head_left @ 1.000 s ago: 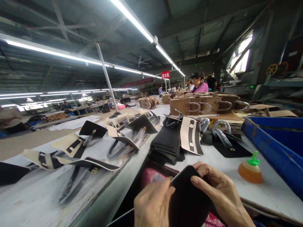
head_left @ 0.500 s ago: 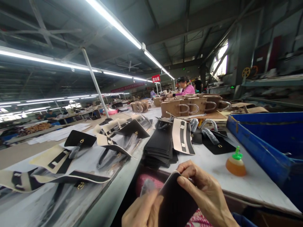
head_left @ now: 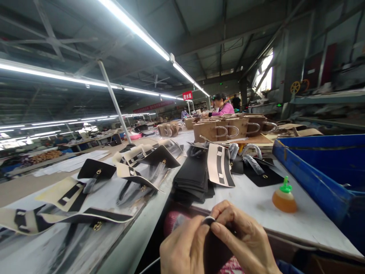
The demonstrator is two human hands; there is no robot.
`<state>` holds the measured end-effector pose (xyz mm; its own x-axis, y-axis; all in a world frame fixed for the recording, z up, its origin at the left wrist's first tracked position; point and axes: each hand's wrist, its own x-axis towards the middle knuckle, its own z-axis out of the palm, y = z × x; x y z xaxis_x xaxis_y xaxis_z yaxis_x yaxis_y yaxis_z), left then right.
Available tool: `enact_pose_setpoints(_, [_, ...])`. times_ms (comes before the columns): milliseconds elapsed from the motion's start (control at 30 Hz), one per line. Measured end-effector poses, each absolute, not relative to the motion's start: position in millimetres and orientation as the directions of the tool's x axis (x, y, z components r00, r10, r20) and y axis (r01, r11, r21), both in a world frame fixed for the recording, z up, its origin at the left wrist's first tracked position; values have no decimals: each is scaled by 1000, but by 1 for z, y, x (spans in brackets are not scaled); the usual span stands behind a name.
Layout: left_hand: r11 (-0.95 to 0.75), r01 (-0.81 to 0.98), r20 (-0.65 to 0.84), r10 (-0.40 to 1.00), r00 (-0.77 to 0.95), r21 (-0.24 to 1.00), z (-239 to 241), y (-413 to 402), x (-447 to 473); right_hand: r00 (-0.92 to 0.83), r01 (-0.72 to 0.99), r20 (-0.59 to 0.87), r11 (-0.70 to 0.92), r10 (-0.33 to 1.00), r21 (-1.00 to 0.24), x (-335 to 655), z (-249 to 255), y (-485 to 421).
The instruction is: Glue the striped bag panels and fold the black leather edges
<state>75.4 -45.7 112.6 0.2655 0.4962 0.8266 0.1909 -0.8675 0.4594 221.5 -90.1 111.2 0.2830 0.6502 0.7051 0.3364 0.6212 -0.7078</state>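
At the bottom of the head view my left hand (head_left: 184, 247) and my right hand (head_left: 242, 239) both pinch one black leather piece (head_left: 215, 249). Its pale top edge is curled over between my thumbs and fingertips. The piece sits low in front of me, just before the near edge of the white table (head_left: 302, 224). A stack of black leather pieces (head_left: 192, 180) lies on the table beyond my hands, with a cream-backed panel (head_left: 220, 165) leaning against it.
An orange glue bottle with a green cap (head_left: 284, 197) stands right of my hands. A blue bin (head_left: 322, 167) fills the right side. Black and cream flap pieces (head_left: 97, 179) lie spread on the left belt. Tan handbags (head_left: 225, 127) and a person in pink (head_left: 224, 106) are farther back.
My hands have closed together and folded the top of the black piece over, so less of it shows. The view shifted slightly left a second ago, then steadied.
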Motion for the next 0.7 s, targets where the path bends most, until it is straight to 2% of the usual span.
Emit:
enact_pose_setpoints(133, [-850,234,784,527,329,473,122,-47,83,276,346,727,641,628,-685,220,115,-92])
enact_pose_setpoints(233, [-836,187,771,549,323,516,129,-38,73,128,316,686,626,716,-713,230,131,-102])
enact_pose_setpoints(300, [-797,94,740,592,320,597,137,-27,61,15,299,609,578,793,-759,242,144,-109])
enact_pose_setpoints(367, [-751,-57,710,594,378,658,145,-15,51,15,295,563,534,827,-793,254,152,-111])
enact_pose_setpoints(433, [-694,-228,704,540,462,682,153,-8,47,28,285,552,523,833,-803,259,155,-105])
enact_pose_setpoints(533, [-566,-453,718,444,536,688,158,-6,57,-109,192,521,533,846,-824,251,152,-85])
enact_pose_setpoints(633, [-460,-576,737,406,540,675,157,-7,68,-266,98,443,482,856,-871,234,146,-65])
enact_pose_setpoints(700, [-447,-577,730,409,548,684,155,-5,67,-293,68,413,449,863,-891,227,140,-56])
